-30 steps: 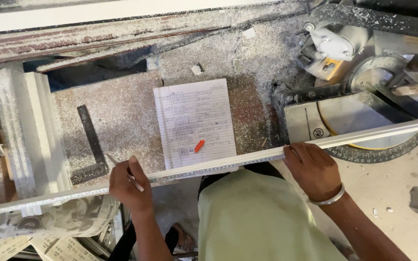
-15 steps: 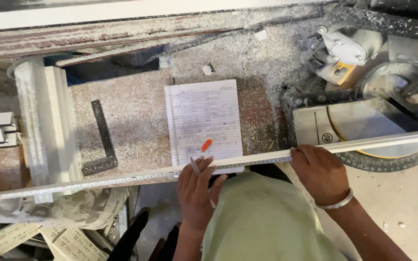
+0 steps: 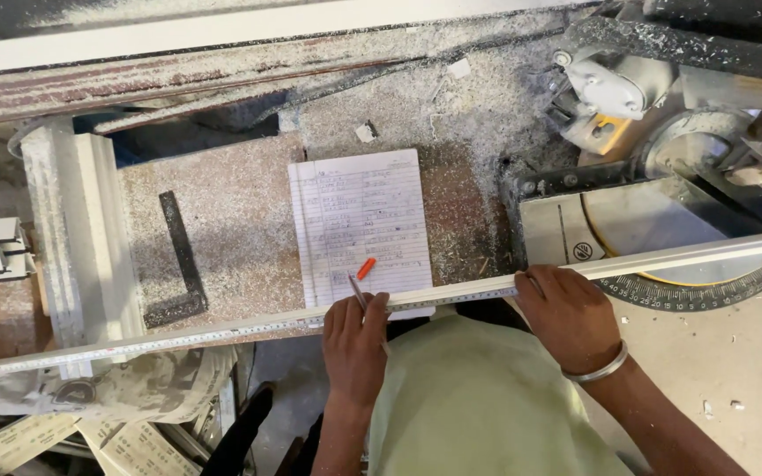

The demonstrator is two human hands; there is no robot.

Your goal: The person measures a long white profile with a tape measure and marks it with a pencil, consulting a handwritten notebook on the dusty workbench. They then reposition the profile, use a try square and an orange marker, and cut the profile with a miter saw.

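A long white strip of trim (image 3: 663, 257) lies across the bench with a measuring tape (image 3: 222, 333) stretched along it. My left hand (image 3: 354, 348) rests on the strip near its middle and grips a pencil with an orange end (image 3: 362, 278), its tip over the strip. My right hand (image 3: 569, 316), a metal bangle on its wrist, presses down on the strip beside the saw's table. A lined sheet of handwritten notes (image 3: 359, 220) lies just beyond the strip.
A mitre saw (image 3: 654, 159) with its round angle scale stands at the right. A black steel square (image 3: 180, 264) lies on the dusty board. White trim pieces (image 3: 72, 238) stand at the left. Sawdust covers the bench; newspaper (image 3: 125, 397) hangs below.
My left hand has moved right along the strip, from the left part to the middle below the notes. The view has shifted slightly. My right hand stays in place.
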